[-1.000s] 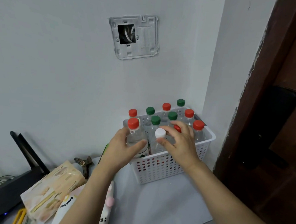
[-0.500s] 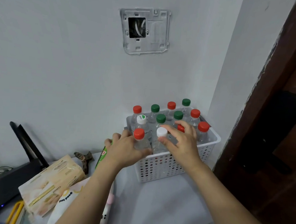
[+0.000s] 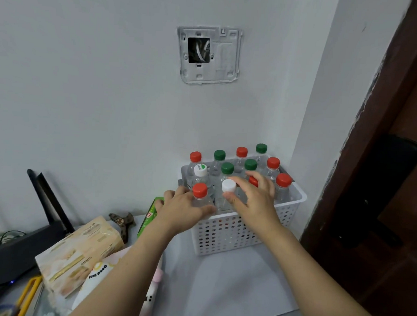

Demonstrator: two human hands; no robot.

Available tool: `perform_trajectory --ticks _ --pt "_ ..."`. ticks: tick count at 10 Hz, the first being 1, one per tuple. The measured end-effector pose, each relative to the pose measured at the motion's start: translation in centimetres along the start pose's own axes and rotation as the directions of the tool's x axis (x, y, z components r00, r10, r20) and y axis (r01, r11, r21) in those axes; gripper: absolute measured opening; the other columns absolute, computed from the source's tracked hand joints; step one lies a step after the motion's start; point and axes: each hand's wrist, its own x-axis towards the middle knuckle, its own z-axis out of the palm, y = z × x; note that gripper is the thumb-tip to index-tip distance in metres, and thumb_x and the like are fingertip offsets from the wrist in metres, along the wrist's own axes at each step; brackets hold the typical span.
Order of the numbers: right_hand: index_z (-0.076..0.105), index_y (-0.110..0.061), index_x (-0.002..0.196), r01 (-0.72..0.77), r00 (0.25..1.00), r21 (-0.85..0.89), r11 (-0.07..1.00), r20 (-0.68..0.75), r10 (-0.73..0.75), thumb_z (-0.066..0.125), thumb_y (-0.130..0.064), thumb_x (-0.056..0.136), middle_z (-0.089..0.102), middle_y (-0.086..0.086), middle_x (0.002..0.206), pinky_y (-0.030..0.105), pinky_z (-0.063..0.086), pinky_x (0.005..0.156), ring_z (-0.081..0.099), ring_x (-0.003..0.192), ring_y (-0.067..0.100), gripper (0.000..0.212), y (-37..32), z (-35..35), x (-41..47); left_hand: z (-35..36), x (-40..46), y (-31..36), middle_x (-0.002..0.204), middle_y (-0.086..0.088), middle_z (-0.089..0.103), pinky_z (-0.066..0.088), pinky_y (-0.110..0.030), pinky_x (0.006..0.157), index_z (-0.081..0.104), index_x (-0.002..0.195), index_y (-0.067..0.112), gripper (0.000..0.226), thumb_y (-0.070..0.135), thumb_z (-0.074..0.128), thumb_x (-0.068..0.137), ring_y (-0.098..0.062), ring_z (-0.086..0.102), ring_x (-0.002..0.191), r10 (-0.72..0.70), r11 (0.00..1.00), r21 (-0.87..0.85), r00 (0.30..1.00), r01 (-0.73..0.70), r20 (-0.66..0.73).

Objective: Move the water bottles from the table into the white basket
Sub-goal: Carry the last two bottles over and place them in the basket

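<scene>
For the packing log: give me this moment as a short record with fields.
basket: white, perforated, on the table by the wall corner
bottles in basket: upright, caps red, green and white
left hand: wrapped round the red-capped bottle at the front left corner
right hand: fingers around the white-capped bottle beside it
bottles outside basket: none visible
other items: tissue pack, router, both left of the basket

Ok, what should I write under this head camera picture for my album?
Two hands settle clear plastic water bottles into a full white perforated plastic basket.
</scene>
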Motion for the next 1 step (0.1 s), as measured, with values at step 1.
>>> perform_trajectory --ticks 1 --pt "0.051 -0.038 0.127 0.086 0.996 -0.016 0.996 -0.031 -0.087 0.045 -0.065 0.087 0.043 -0.009 0.141 0.04 0.017 0.109 0.022 0.136 0.014 0.049 -0.44 -0.82 -0.08 -0.33 -0.87 0.59 0.132 0.005 0.05 0.027 -0.048 0.104 0.056 0.122 0.035 0.068 0.077 0.045 0.07 -0.024 0.04 0.124 0.039 0.993 -0.098 0.967 -0.066 -0.251"
